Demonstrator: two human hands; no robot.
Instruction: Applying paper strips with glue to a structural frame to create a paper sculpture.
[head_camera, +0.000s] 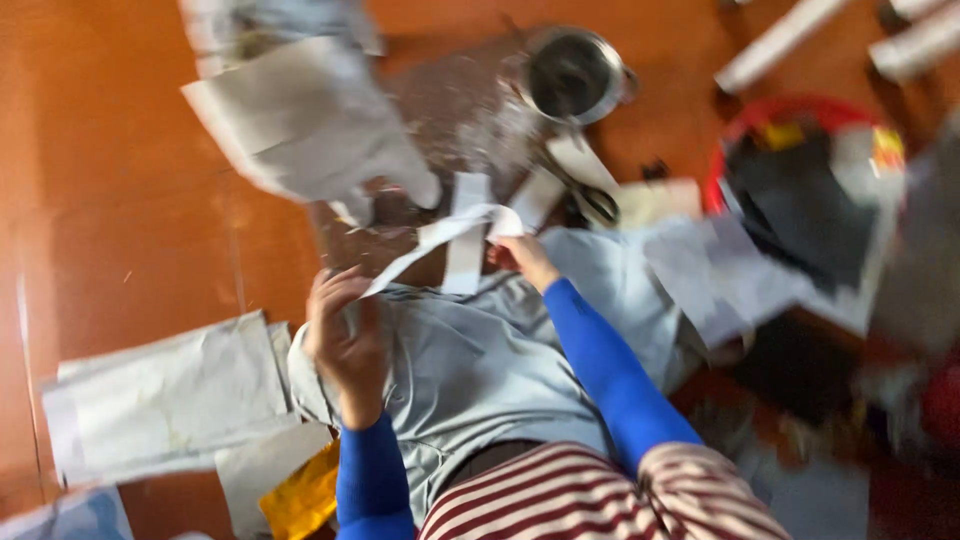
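Now, from the head camera, looking down past my lap: both my hands are on a long white strip of paper (440, 240) that runs between them above the grey cloth (480, 360) spread over my knees. My left hand (345, 335) has its fingers curled shut around the lower end of the strip, near my blue sleeve (372, 475). My right hand (525, 258) pinches the upper end, fingers closed on it, though blur hides exactly how.

Judging by the sag and curl, this strip is feather-light, limp and easy to tear, so I'd hold it by the ends with a gentle pinch and keep it lightly taut.

Beyond my right hand lie black-handled scissors (590, 195) on the orange-brown floor (120, 200), and further up a round metal pot (573, 75). A crumpled sheet of newspaper (300, 125) sits upper left, flat newspaper sheets (165, 395) lie beside my left hand, and a red-rimmed basket (800, 110) of dark scraps stands to the right.
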